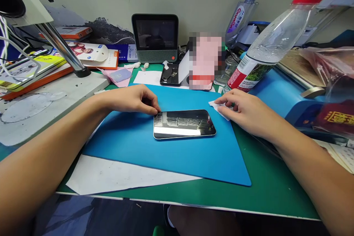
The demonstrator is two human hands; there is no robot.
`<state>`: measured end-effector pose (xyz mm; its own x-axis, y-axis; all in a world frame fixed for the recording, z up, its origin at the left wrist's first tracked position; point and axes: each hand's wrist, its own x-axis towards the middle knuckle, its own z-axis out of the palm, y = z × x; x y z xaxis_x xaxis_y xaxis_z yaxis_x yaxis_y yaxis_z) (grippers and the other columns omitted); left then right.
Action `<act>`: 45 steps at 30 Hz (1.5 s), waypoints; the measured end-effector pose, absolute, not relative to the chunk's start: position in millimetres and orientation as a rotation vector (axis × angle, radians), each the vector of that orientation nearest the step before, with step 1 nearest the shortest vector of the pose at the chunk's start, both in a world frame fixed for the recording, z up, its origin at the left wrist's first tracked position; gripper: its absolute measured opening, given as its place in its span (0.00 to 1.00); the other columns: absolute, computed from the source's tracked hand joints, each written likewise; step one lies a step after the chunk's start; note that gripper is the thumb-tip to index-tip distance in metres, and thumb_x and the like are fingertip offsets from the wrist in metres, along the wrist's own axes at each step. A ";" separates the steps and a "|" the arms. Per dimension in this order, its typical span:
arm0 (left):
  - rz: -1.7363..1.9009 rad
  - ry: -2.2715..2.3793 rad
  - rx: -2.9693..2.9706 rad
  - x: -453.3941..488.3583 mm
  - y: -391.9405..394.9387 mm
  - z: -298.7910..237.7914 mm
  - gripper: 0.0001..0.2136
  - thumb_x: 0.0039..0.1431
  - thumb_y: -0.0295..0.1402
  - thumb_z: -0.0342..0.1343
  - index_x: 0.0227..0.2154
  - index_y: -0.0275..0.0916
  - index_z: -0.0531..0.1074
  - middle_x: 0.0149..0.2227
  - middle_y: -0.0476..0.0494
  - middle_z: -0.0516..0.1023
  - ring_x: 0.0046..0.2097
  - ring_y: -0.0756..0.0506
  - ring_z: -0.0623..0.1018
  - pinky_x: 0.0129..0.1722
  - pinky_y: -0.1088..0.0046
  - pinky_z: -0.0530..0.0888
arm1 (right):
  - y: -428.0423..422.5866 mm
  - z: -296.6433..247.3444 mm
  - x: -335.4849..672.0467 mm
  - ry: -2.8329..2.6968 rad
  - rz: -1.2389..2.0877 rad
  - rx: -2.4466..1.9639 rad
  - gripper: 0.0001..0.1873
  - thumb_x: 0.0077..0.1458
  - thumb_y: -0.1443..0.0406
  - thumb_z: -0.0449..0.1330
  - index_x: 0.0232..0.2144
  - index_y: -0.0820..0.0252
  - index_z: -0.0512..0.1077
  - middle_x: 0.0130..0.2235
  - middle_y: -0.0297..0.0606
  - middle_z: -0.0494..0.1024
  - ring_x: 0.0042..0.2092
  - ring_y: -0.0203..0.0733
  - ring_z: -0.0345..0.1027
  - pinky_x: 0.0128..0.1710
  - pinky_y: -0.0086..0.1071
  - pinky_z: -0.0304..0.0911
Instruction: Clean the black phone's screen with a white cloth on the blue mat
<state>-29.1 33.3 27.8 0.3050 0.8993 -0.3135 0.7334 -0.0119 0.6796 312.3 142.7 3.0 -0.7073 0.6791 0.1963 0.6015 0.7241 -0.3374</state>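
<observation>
A smartphone (184, 124) lies screen up on a blue mat (166, 158), its dark glass full of reflections. At its upper left corner, my left hand (135, 99) has thumb and fingertips pressed together; whether they pinch the phone's edge or merely touch it is hidden. My right hand (242, 110) is to the right of the phone, apart from it, with its fingers closed on a crumpled white tissue (221, 109) above the mat's right edge.
Behind the mat stand a small display device (155, 38), a black phone part (170, 75) and a pixelated pink item (206, 59). A tilted bottle with a red cap (272, 40) leans near my right hand. A microscope base (41, 107) is at left; white paper (118, 175) lies under the mat.
</observation>
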 end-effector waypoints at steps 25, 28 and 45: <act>0.181 1.500 1.856 -23.8 29.7 34.2 0.12 0.54 0.41 0.62 0.38 0.41 0.80 0.38 0.50 0.82 0.36 0.48 0.76 0.33 0.75 0.67 | 123.1 16.6 301.9 -2.556 0.483 -0.680 0.09 0.65 0.59 0.57 0.36 0.53 0.76 0.37 0.40 0.81 0.39 0.50 0.75 0.39 0.42 0.67; 0.166 1.495 1.880 -21.8 28.2 34.6 0.12 0.54 0.41 0.63 0.38 0.40 0.79 0.35 0.50 0.81 0.34 0.48 0.75 0.33 0.75 0.67 | 119.9 16.6 299.6 -2.543 0.478 -0.651 0.08 0.65 0.60 0.57 0.36 0.52 0.75 0.37 0.39 0.80 0.38 0.49 0.74 0.40 0.42 0.67; 0.070 1.588 2.051 -10.6 17.1 40.7 0.21 0.50 0.50 0.65 0.42 0.42 0.74 0.40 0.48 0.77 0.37 0.46 0.74 0.32 0.73 0.66 | 121.8 13.2 297.2 -2.392 0.405 -0.803 0.07 0.65 0.57 0.58 0.37 0.50 0.74 0.38 0.39 0.79 0.39 0.52 0.73 0.41 0.47 0.68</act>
